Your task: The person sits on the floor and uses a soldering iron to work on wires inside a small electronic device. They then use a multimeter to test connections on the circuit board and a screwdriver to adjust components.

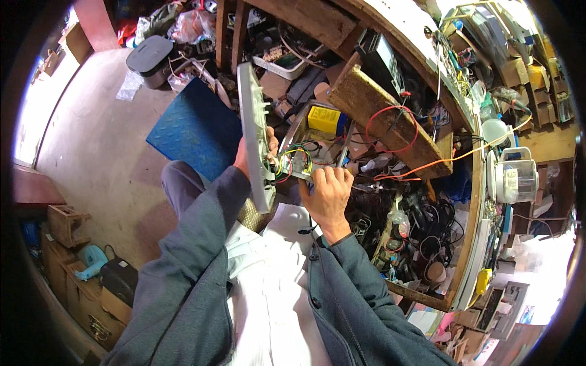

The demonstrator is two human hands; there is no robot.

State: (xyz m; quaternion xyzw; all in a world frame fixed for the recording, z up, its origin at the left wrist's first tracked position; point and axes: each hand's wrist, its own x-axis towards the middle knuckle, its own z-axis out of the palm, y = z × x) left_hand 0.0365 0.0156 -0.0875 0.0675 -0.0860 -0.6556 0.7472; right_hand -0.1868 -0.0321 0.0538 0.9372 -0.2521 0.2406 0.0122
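Upright before me stands a pale grey plastic panel, seen nearly edge-on, with small posts on its inner side. My left hand is closed on it, its palm behind the panel and some fingers showing past the inner side. A bundle of thin yellow, red and green wires hangs by that inner side. My right hand, fingers bent, pinches the end of a small light-grey strip next to the wires. Whether the strip is fixed to the panel cannot be made out.
A blue textured mat and a dark grey bin lie left. Ahead are a yellow-and-blue box and a wooden board. Tangled black cables fill the right, beneath an orange cable. A blue hair dryer rests lower left.
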